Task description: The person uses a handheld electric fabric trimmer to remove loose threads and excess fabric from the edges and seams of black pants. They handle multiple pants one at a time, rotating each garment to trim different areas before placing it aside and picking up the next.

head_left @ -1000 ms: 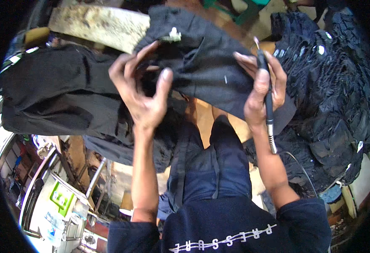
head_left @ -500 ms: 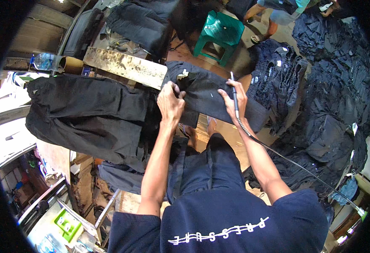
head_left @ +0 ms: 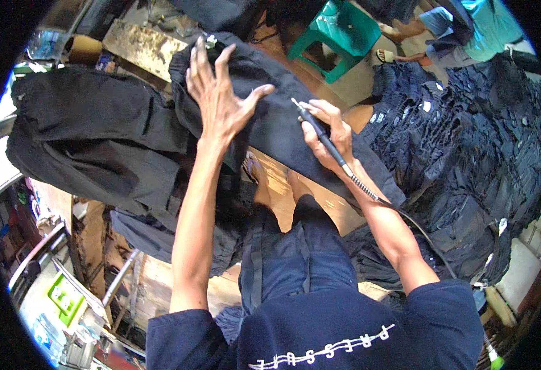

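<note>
A pair of dark trousers [head_left: 270, 129] lies spread in front of me, slanting from upper left to lower right. My left hand [head_left: 218, 98] rests flat on its upper end with the fingers spread. In my right hand [head_left: 335, 139] is a black pen-shaped tool [head_left: 315, 125] with a thin metal tip, gripped like a pen. The tip points up and left over the cloth; I cannot tell whether it touches. A spring sleeve and a cord run from the tool along my right forearm. A pale tag [head_left: 210, 42] shows beyond my left fingertips.
More dark trousers [head_left: 91, 117] lie stacked at the left. A large heap of dark garments [head_left: 462, 166] fills the right side. Ahead stand a green plastic stool [head_left: 338, 37] and a stained wooden board [head_left: 141, 49]. Another person's legs [head_left: 431, 37] show at the upper right.
My left hand has opened from a closed grip and moved up and left onto the cloth. The right hand has shifted slightly left and down, its tool now tilted toward the cloth.
</note>
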### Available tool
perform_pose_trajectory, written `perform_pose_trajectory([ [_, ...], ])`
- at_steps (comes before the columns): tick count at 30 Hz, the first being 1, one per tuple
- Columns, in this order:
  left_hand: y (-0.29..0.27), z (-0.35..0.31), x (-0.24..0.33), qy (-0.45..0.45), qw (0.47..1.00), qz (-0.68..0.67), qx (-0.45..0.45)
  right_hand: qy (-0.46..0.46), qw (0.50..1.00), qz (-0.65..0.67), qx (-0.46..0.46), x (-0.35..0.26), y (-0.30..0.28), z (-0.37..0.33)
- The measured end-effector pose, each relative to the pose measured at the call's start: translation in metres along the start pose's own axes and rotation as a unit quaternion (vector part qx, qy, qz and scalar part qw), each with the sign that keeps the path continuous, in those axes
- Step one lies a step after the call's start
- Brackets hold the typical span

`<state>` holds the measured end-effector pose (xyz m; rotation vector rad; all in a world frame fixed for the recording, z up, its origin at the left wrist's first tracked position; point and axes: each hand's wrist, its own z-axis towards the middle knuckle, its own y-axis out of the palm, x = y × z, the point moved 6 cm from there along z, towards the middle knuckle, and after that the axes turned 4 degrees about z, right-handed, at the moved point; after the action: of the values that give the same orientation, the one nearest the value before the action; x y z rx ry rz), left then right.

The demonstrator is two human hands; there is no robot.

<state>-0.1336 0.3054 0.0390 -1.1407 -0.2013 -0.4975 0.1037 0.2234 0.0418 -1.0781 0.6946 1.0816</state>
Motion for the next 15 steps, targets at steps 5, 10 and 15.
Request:
perform_pose_trajectory([
  [5, 0.024, 0.006, -0.012, -0.062, 0.998, 0.009, 0.012, -0.114, 0.987, -0.082, -0.080, 0.009, 0.025, 0.005],
  [10, 0.022, 0.001, -0.006, -0.048, 0.997, 0.061, 0.025, -0.141, 0.985, -0.077, -0.066, 0.009, 0.029, 0.014],
  [15, 0.024, 0.002, -0.007, -0.084, 0.996, 0.026, -0.009, -0.141, 0.985, -0.076, -0.069, 0.015, 0.032, 0.015],
])
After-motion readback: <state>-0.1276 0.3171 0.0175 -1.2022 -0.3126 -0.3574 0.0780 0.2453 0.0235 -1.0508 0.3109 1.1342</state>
